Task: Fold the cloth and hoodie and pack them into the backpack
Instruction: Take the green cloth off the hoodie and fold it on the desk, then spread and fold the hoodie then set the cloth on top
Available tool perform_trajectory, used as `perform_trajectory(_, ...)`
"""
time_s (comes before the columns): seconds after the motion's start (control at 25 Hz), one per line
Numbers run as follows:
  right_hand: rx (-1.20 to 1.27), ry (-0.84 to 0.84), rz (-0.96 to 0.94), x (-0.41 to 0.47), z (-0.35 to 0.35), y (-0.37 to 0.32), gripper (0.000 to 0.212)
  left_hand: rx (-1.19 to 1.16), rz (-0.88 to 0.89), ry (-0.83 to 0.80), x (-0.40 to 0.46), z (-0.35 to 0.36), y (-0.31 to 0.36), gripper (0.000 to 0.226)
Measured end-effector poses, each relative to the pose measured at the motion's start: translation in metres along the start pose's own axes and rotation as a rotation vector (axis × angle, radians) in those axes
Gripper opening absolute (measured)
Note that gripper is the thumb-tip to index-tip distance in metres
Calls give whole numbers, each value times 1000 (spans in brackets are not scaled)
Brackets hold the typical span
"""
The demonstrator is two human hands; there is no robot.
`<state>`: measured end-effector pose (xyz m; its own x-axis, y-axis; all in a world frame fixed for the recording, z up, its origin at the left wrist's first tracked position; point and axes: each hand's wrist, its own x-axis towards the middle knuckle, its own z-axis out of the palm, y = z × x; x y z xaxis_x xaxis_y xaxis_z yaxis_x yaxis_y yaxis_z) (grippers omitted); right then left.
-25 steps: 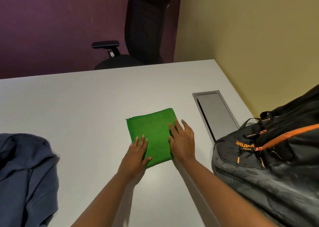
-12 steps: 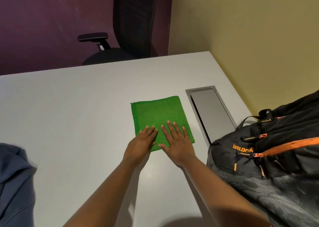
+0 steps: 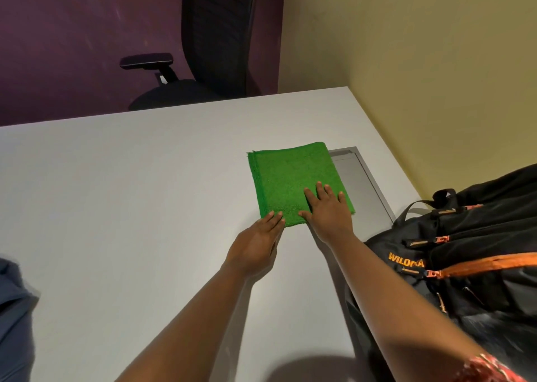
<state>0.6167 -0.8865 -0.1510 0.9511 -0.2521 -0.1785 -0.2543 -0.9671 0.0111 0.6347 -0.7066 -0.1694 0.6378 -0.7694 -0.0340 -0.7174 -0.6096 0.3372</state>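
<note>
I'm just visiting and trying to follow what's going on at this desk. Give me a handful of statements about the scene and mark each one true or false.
1. The green cloth lies folded flat on the white table. True.
2. The right hand rests flat on the cloth with straight fingers. True.
3. The left hand is lifting the cloth off the table. False: only its fingertips touch the cloth's near edge, which lies flat.
4. The cloth is already inside the backpack. False: it lies on the table, to the left of the backpack.
5. The blue hoodie sits at the left edge of the view, touched by neither hand. True.
</note>
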Motion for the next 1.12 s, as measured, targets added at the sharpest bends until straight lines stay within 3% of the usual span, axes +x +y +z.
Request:
perform_trajectory(0.08, 15, 240, 50, -6, 1, -10, 19, 30, -45, -24, 6, 1, 4, 52)
perform_trajectory(0.16, 107, 278, 63, -11, 8, -17, 8, 124, -83, -125, 14, -2, 8, 55)
perform_trajectory(0.32, 150, 152, 117, -7, 12, -17, 48, 209, -168, -247, 25, -9, 9, 61)
perform_trajectory(0.4, 106, 30, 117, -4, 12, -13, 50, 169, -175, -288, 27, -11, 9, 60)
perform_trajectory(0.56, 62, -33, 103, -6, 4, -15, 54, 185, -173, -286, 22, -17, 10, 61)
perform_trajectory(0.84, 84, 186, -63, -22, -10, -45, 45, 246, -263, -218, -33, -52, -9, 59)
perform_trajectory(1.0, 191, 336, -213, -42, -25, -97, 25, 314, -394, -187, -104, -80, -27, 50)
perform_trajectory(1.12, 239, 335, -331, -72, -33, -147, 30, 372, -509, -188, -162, -100, -40, 49)
